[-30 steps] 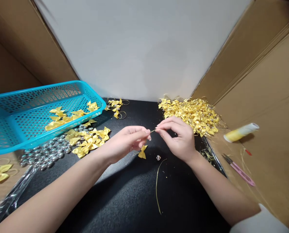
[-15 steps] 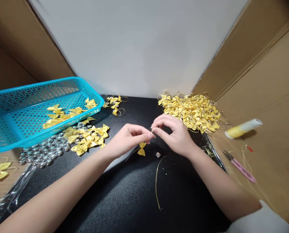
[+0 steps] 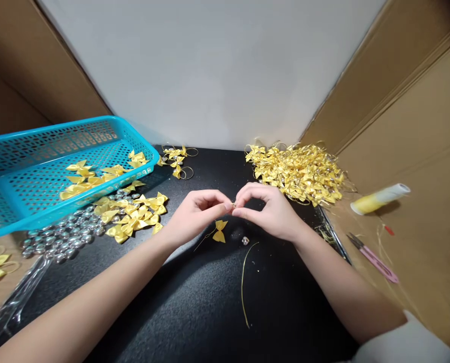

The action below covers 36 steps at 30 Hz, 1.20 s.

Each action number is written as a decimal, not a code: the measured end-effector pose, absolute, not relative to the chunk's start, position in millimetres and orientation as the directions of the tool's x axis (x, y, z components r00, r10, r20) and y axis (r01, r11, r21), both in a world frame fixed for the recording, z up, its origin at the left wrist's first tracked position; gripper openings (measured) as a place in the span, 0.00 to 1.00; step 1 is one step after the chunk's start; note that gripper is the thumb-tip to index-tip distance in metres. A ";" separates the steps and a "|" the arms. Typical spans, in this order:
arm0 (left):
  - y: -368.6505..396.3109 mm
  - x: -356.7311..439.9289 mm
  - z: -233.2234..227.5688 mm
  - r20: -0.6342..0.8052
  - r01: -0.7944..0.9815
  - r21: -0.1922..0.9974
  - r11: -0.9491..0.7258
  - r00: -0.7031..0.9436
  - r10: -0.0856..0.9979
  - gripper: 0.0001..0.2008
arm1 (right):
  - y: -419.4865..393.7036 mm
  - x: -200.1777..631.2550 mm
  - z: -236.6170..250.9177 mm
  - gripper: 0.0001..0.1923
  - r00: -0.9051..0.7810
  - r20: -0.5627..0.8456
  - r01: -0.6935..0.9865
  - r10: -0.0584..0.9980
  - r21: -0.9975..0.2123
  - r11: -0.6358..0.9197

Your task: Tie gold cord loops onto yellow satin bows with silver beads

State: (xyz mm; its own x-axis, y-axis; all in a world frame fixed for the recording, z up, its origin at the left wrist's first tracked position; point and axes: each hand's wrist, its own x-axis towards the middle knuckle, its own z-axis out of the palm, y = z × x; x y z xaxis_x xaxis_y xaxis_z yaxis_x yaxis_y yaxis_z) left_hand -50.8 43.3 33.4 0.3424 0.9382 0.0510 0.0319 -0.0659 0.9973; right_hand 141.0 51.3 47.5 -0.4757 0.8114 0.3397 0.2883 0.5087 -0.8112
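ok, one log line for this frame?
left hand: pinching gold thread, yellow bow hanging below | right hand: pinching same spot, fingertips meeting | small bell, loose thread on black mat

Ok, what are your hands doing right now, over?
Left hand and right hand pinch a gold thread between them. Yellow bow hangs below the left fingers. Small bell and loose thread lie underneath, untouched.
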 end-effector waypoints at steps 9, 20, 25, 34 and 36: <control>43.3 -51.2 32.9 0.040 0.079 0.994 -0.069 0.318 0.947 0.06 | 54.0 145.1 49.5 0.07 -0.507 0.319 0.300 0.801 -0.806 0.511; 34.3 -42.8 28.8 0.047 0.123 0.991 -0.055 0.070 0.996 0.06 | 49.1 140.6 49.1 0.05 -0.447 0.333 0.354 0.830 -0.786 0.506; 33.1 -42.2 28.4 0.059 0.142 0.987 -0.073 0.101 0.993 0.07 | 47.3 135.8 45.6 0.01 -0.411 0.305 0.334 0.859 -0.826 0.453; 33.7 -41.8 29.1 0.065 0.099 0.992 -0.079 0.133 0.989 0.07 | 48.9 135.1 41.8 0.03 -0.370 0.288 0.280 0.883 -0.872 0.401; 32.8 -41.9 29.4 0.060 0.114 0.991 -0.075 0.128 0.990 0.07 | 48.9 135.8 42.7 0.02 -0.371 0.277 0.291 0.886 -0.872 0.394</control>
